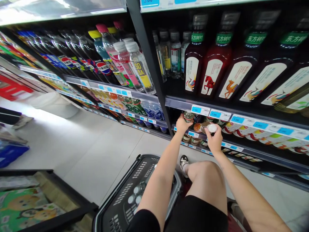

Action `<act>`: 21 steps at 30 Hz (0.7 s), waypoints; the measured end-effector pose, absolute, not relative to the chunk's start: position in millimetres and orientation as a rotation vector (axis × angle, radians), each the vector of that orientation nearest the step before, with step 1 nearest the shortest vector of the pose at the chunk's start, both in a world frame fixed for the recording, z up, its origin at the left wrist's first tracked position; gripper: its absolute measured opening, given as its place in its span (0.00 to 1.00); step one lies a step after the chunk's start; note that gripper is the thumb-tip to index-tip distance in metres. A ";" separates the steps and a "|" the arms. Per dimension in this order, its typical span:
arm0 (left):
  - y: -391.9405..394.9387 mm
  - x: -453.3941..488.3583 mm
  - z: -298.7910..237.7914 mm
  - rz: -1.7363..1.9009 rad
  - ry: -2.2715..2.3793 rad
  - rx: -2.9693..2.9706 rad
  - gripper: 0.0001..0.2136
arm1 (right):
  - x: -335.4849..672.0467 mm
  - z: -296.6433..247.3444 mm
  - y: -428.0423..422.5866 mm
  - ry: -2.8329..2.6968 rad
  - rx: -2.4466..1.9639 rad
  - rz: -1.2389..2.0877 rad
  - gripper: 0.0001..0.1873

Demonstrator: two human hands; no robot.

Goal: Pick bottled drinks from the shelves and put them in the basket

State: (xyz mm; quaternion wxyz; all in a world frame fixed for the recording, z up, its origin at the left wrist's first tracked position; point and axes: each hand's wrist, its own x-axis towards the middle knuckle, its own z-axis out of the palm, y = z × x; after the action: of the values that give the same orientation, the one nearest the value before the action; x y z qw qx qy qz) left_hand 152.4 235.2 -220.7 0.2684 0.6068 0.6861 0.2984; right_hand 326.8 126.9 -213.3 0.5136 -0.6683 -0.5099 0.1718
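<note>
My right hand (214,139) is closed round a white-capped bottle (210,128) at the low shelf (243,150), long axis running inward, cap pointing out at me. Meanwhile my left hand (181,124) grips a green-label bottle (189,116) beside it, with the price rail (218,114) just above.

Black shorts (198,216) cover the thighs and end above the knee. The 2 arms are bare down their whole visible length, left hand (182,124) and right hand (214,140) alike. 1 foot wears a dark shoe (183,161) with pale parts.
</note>
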 end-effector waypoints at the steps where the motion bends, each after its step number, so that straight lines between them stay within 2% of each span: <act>1: 236.0 147.5 -219.1 0.801 1.876 1.643 0.31 | 328.7 -214.3 124.5 -1.200 -1.588 0.446 0.29; 6: 229.8 111.1 -236.6 1.046 1.753 1.573 0.32 | 332.5 -221.1 106.5 -1.051 -1.543 0.493 0.29; 9: 217.7 96.0 -251.7 1.104 1.597 1.470 0.28 | 328.1 -220.5 96.7 -0.941 -1.519 0.471 0.29; 12: 204.7 93.5 -255.6 1.140 1.455 1.458 0.32 | 327.3 -212.2 93.0 -0.749 -1.504 0.444 0.30; 15: 197.9 103.1 -248.1 1.045 1.422 1.603 0.37 | 337.6 -201.6 92.8 -0.611 -1.513 0.373 0.32; 21: 202.8 155.3 -233.0 0.811 1.361 1.873 0.33 | 375.7 -197.3 90.7 -0.662 -1.575 0.217 0.33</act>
State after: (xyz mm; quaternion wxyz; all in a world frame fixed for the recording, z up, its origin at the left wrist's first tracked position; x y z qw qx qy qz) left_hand 155.3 202.8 -233.0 0.3375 0.7188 0.5221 0.3112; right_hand 375.7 90.7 -197.3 0.6517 -0.6936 -0.2916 0.0958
